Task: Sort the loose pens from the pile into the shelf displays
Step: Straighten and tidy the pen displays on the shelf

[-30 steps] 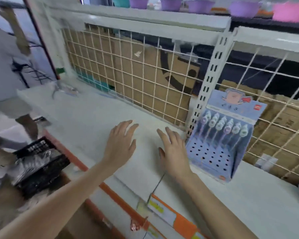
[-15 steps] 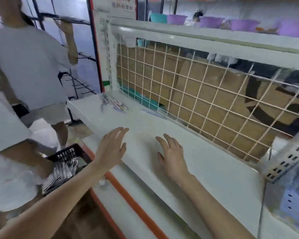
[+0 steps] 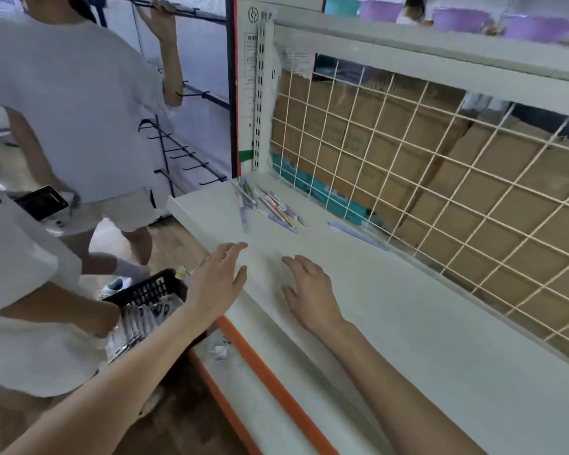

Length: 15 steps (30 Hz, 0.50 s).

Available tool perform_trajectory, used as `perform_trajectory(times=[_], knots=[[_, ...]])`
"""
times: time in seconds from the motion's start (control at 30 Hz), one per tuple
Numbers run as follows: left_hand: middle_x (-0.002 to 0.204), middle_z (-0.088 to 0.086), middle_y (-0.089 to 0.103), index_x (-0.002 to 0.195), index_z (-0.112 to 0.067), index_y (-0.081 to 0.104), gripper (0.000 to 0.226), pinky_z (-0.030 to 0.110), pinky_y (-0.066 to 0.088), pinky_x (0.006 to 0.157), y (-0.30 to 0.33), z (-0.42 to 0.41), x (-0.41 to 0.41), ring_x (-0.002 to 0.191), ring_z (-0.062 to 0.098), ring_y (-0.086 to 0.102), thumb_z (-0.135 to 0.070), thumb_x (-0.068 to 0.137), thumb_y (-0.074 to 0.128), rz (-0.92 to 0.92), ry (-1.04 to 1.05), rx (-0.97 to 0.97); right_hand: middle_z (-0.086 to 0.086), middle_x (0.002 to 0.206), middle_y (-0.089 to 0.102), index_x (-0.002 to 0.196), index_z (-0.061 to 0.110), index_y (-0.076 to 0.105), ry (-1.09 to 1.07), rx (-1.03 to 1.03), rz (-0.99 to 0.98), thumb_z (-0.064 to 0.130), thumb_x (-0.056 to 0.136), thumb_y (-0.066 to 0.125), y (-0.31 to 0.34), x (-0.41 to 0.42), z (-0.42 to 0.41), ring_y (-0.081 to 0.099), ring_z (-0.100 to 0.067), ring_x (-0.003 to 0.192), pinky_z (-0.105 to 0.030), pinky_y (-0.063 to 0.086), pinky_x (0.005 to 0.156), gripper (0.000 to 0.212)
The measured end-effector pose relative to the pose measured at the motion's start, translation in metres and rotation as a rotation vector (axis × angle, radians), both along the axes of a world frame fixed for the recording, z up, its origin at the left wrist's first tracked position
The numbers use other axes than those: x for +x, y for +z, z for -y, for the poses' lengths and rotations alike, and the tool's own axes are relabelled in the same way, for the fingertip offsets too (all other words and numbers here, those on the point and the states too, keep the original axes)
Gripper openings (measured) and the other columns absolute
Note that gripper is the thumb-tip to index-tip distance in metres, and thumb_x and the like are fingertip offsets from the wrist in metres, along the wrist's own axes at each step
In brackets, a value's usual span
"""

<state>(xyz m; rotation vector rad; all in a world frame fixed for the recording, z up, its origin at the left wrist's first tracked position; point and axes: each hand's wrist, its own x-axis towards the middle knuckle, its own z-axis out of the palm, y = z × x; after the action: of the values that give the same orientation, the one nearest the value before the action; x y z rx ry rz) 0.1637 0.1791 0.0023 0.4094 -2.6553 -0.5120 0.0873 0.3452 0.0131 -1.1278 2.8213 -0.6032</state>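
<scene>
Two bare hands are hovering over the white shelf (image 3: 424, 339), holding nothing: the left hand (image 3: 219, 284) is spreading straight fingers, and the right hand (image 3: 311, 292) is reaching with fingers relaxed. One pile of pens (image 3: 266, 205) is lying ahead in the far corner, too blurred to count. One black basket (image 3: 151, 290) is sitting partly hidden behind the left forearm.

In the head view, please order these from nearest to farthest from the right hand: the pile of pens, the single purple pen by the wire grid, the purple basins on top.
From the right hand:
1. Single purple pen, ahead, slightly right.
2. Pile of pens, ahead-left, shelf corner.
3. Purple basins, top shelf.
</scene>
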Motion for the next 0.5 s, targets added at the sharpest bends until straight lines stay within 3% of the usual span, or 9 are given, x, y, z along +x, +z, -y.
perform_trajectory(times=[0.1, 0.2, 0.5], knots=[[0.134, 0.009, 0.050, 0.135, -0.012, 0.045, 0.041, 0.042, 0.037, 0.097, -0.002, 0.017, -0.015, 0.115, 0.035, 0.051, -0.021, 0.095, 0.050, 0.025, 0.045, 0.030, -0.005, 0.143, 0.038, 0.141, 0.017, 0.035, 0.003, -0.002, 0.015, 0.011, 0.090, 0.048, 0.000, -0.020, 0.022, 0.038, -0.027, 0.129, -0.034, 0.032, 0.104, 0.053], [0.135, 0.006, 0.048, 0.136, -0.015, 0.044, 0.041, 0.039, 0.033, 0.095, -0.004, 0.035, -0.034, 0.113, 0.032, 0.054, -0.024, 0.096, 0.048, 0.030, 0.080, 0.056, -0.004, 0.144, 0.038, 0.142, 0.016, 0.034, 0.006, -0.011, 0.046, 0.008, 0.090, 0.047, -0.002, -0.041, 0.047, 0.038, -0.027, 0.129, -0.034, 0.031, 0.104, 0.054], [0.117, -0.006, 0.063, 0.131, -0.024, 0.042, 0.037, 0.035, 0.038, 0.090, -0.011, 0.097, -0.121, 0.107, 0.020, 0.058, -0.036, 0.095, 0.045, 0.133, 0.159, 0.110, -0.013, 0.136, 0.049, 0.137, 0.007, 0.042, 0.000, -0.086, 0.103, 0.006, 0.088, 0.049, -0.015, -0.112, 0.121, 0.042, -0.030, 0.125, -0.036, 0.036, 0.100, 0.049]])
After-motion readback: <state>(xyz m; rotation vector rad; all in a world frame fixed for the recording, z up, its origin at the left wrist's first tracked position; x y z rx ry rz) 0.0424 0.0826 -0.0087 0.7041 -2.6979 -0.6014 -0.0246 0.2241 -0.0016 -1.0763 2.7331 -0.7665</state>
